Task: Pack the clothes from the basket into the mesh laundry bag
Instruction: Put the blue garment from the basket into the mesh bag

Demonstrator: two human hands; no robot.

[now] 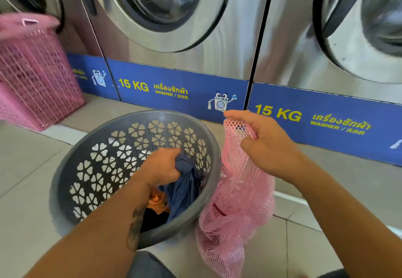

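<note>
Gripping a bunched navy garment (183, 182), my left hand (162, 166) is closed in a fist around the cloth inside the grey basket (91, 169), with the fabric trailing down toward the bottom. My right hand (264, 145) is pinched on the top edge of the pink mesh laundry bag (237, 208), holding it up just beside the basket's right rim; the bag hangs down to the tiled floor (32, 169).

Status, as I judge it: packing is under way but incomplete. The bag bulges in its lower half and something red shows through the mesh, so it appears to hold some items already, though I cannot tell how many. Remaining in the basket, besides the navy piece in hand, are an orange garment (157, 201) and a dark item (152, 220) beneath it; whether more lies under these is hidden.

Outstanding: the navy garment is not yet clear of the basket and not yet in the bag. I cannot tell how wide the bag's mouth is open.

Surroundings: washers (174, 27) marked 15 KG stand behind, and a pink basket (37, 77) sits at the far left, well apart.
</note>
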